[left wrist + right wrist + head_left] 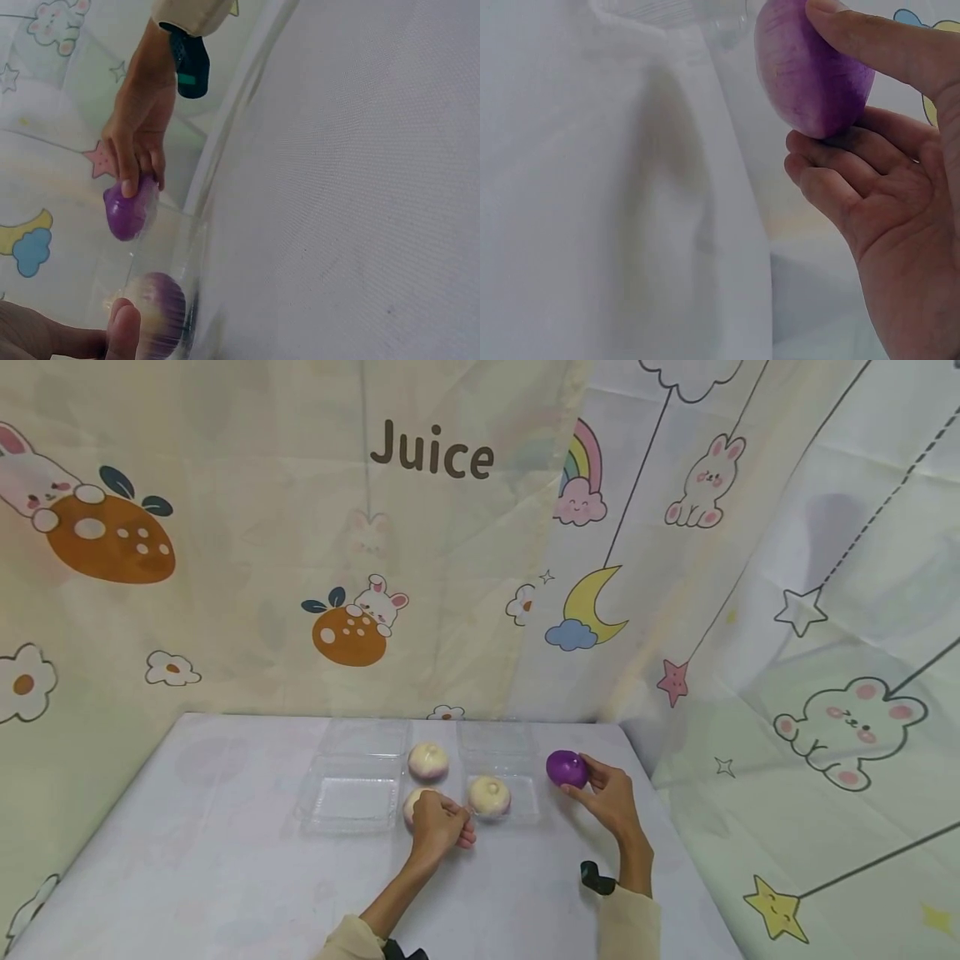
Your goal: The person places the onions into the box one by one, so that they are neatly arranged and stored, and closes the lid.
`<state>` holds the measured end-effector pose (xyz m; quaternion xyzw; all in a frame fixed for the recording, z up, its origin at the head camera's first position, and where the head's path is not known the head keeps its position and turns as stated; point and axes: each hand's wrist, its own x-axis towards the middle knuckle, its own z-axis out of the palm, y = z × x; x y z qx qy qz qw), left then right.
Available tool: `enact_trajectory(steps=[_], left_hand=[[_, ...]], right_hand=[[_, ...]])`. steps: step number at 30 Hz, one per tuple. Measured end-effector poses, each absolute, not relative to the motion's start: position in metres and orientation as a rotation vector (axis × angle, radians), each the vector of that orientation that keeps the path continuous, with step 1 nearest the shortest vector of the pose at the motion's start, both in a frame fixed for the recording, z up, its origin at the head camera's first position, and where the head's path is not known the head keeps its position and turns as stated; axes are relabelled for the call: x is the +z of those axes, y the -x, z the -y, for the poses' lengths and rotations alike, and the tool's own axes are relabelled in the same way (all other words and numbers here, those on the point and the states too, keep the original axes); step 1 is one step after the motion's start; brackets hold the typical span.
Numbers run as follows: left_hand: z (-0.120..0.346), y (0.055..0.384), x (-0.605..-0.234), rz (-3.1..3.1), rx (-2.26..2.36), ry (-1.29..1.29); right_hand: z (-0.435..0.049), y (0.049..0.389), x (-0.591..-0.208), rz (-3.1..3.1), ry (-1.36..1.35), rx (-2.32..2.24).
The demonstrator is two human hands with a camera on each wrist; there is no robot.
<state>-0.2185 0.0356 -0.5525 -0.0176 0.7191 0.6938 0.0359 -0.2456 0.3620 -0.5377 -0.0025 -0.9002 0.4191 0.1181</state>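
Head view is showing a purple onion (566, 769) just right of a clear container (527, 800), my right hand (611, 797) pinching it between thumb and fingers; the right wrist view is cutting off its top. My left hand (441, 827) is hovering about the container's near-left edge — I cannot tell whether those bent fingers are gripping it — and partly hiding a pale onion (410, 807). Another onion (490, 797) is sitting in the container, blurring from the left wrist.

White table (225, 885) beneath two clear plastic trays (356, 797), pale bulbs (428, 762) between.
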Motion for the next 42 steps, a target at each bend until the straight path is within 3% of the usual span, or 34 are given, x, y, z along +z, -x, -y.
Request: enact_trajectory(steps=[42], left_hand=[[-0.035, 0.219, -0.553, -2.211, 2.131, 0.039]], right_hand=[[-0.332, 0.245, -0.528, 2.661, -0.211, 1.224]])
